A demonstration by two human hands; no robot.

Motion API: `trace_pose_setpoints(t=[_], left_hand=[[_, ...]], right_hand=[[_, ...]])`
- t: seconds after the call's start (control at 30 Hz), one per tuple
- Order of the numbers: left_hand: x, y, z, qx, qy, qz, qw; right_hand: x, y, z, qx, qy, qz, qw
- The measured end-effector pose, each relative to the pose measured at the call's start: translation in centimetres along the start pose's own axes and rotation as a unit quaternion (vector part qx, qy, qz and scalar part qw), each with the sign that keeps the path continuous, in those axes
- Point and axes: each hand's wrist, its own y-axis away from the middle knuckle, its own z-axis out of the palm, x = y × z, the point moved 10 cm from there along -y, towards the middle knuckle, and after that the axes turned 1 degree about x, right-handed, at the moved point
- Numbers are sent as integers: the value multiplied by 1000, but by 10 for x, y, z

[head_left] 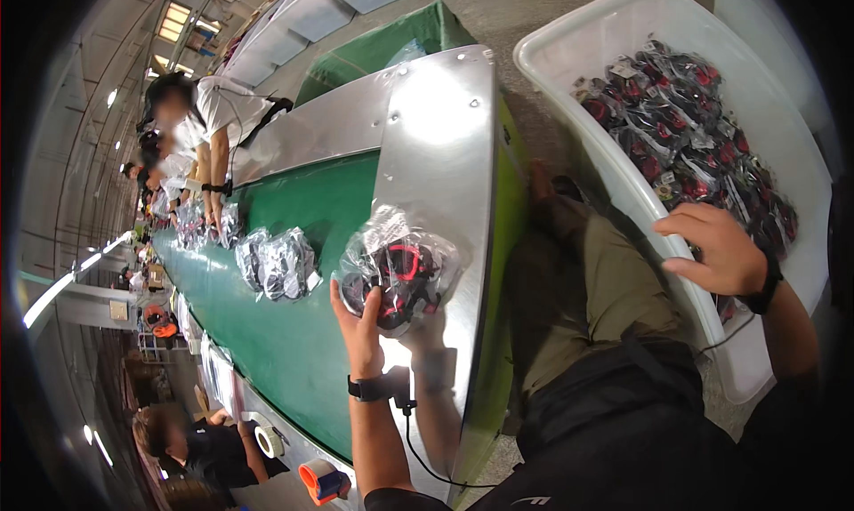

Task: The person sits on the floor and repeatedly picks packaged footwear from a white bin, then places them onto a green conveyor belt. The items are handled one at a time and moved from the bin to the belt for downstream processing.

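Observation:
My left hand (pixel 360 320) grips a clear plastic bag (pixel 400 266) that holds a black and red item, over the shiny metal edge (pixel 445 155) of a green conveyor belt (pixel 302 235). My right hand (pixel 721 249) rests with fingers apart on the rim of a white bin (pixel 605 137) filled with several similar bagged black and red items (pixel 685 128). It holds nothing. Both wrists wear black bands.
More bagged items (pixel 277 264) lie on the belt further along. Other people (pixel 209 111) work at the far side of the belt, and one person (pixel 191 444) sits at the lower left. A tape roll (pixel 267 440) and an orange tape dispenser (pixel 322 482) lie near the belt's side.

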Motion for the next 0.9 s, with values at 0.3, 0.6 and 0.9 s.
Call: trace_pose_setpoints(t=[0.3, 0.6, 0.9], left_hand=[[22, 97, 192, -145, 241, -115, 953], [26, 205, 312, -392, 295, -280, 825], [-4, 167, 262, -374, 77, -185, 906]], right_hand=[[-96, -23, 44, 78, 18, -170, 982], [-43, 29, 6, 54, 100, -59, 992], [98, 134, -104, 65, 225, 176, 956]])
